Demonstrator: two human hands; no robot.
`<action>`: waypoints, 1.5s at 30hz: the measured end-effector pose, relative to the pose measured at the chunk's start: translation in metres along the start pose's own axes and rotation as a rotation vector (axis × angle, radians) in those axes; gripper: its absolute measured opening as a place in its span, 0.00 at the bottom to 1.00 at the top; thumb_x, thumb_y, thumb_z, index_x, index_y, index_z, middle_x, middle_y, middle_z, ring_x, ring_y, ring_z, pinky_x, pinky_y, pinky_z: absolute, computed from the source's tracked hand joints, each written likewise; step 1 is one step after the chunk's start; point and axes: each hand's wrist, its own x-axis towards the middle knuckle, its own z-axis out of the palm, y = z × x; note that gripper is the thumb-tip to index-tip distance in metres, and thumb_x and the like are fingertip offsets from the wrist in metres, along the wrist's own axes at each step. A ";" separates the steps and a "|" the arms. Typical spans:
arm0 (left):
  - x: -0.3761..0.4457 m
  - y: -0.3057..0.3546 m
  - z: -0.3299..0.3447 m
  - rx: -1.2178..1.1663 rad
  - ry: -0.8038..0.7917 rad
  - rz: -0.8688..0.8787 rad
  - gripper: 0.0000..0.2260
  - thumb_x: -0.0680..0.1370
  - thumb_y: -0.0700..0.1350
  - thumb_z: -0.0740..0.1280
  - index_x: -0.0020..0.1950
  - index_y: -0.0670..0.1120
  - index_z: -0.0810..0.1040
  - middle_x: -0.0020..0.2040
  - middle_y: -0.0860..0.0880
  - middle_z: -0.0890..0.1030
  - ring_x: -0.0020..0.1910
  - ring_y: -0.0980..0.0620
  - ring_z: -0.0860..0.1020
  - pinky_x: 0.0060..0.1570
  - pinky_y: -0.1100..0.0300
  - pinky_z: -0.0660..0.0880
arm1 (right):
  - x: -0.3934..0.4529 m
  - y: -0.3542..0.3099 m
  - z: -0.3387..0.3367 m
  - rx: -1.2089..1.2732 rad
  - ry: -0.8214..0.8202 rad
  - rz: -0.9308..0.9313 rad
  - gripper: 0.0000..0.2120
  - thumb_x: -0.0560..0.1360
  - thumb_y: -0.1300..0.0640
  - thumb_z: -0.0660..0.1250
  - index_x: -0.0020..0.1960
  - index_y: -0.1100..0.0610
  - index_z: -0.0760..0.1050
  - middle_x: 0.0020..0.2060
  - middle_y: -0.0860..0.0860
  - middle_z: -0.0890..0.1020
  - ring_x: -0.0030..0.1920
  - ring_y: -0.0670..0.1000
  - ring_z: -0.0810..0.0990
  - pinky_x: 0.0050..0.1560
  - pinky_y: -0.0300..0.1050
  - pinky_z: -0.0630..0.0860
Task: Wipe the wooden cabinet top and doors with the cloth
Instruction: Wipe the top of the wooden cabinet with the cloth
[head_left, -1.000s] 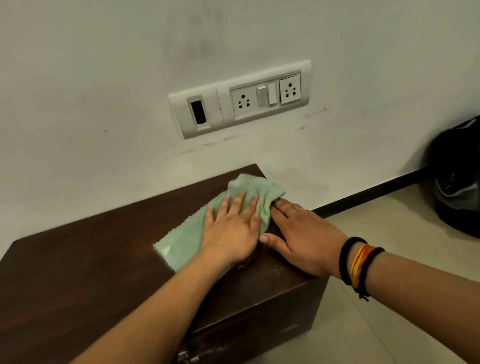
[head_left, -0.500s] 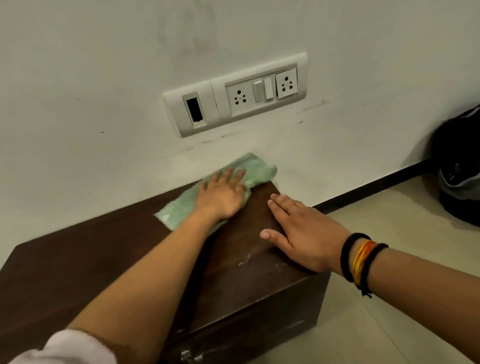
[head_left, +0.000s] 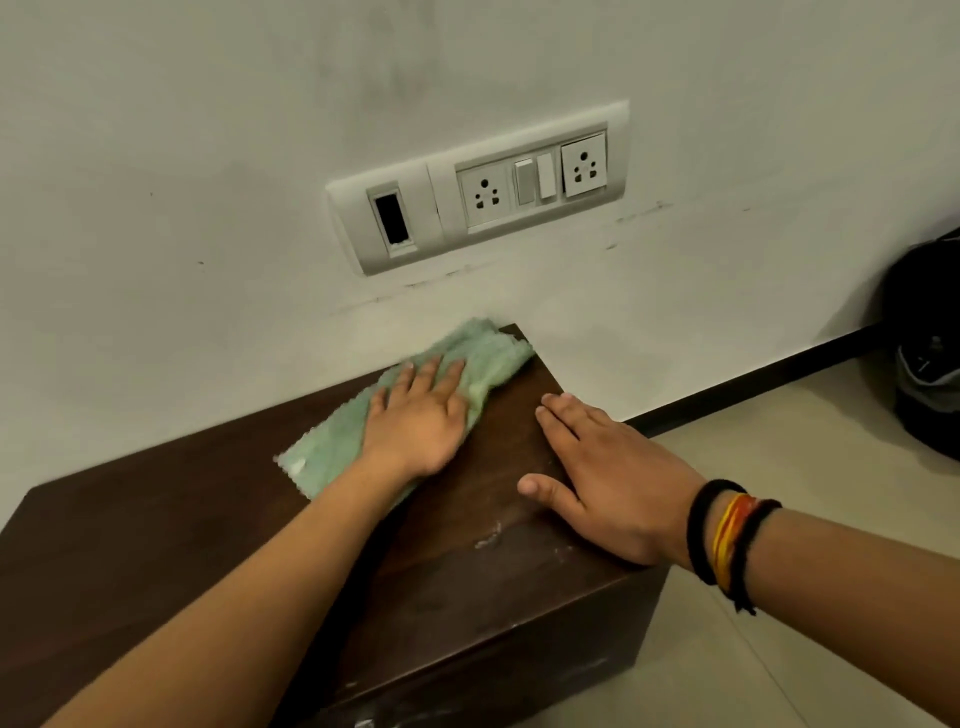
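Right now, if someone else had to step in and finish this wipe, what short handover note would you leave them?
Left hand: flat, fingers spread, pressing the green cloth onto the cabinet top at its back right corner by the wall.
Right hand: flat and empty, braced on the top near the right edge.
Done: cannot say how much of the top has been covered.
Left: a pale smudge near the front edge by the right hand still shows; the left stretch of the top; the doors, barely in view, not yet touched.
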 end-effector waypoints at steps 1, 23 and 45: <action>-0.015 0.008 0.002 0.009 -0.001 0.035 0.24 0.82 0.57 0.44 0.78 0.61 0.45 0.80 0.54 0.47 0.79 0.49 0.45 0.75 0.42 0.45 | 0.000 0.000 0.000 0.002 0.007 0.001 0.44 0.75 0.27 0.39 0.81 0.55 0.44 0.80 0.52 0.47 0.79 0.50 0.45 0.77 0.46 0.47; -0.082 0.022 0.004 -0.010 0.012 -0.121 0.23 0.82 0.54 0.46 0.78 0.60 0.48 0.80 0.55 0.48 0.79 0.50 0.46 0.75 0.44 0.46 | -0.002 0.010 0.006 0.098 0.062 -0.084 0.44 0.75 0.30 0.37 0.80 0.58 0.50 0.80 0.56 0.53 0.79 0.53 0.50 0.76 0.48 0.50; -0.137 0.076 0.015 0.000 0.015 0.022 0.23 0.82 0.57 0.45 0.78 0.61 0.47 0.80 0.56 0.47 0.79 0.50 0.45 0.76 0.45 0.44 | -0.026 0.026 0.026 0.336 0.159 -0.089 0.43 0.75 0.28 0.34 0.80 0.54 0.52 0.79 0.55 0.58 0.78 0.51 0.55 0.77 0.47 0.53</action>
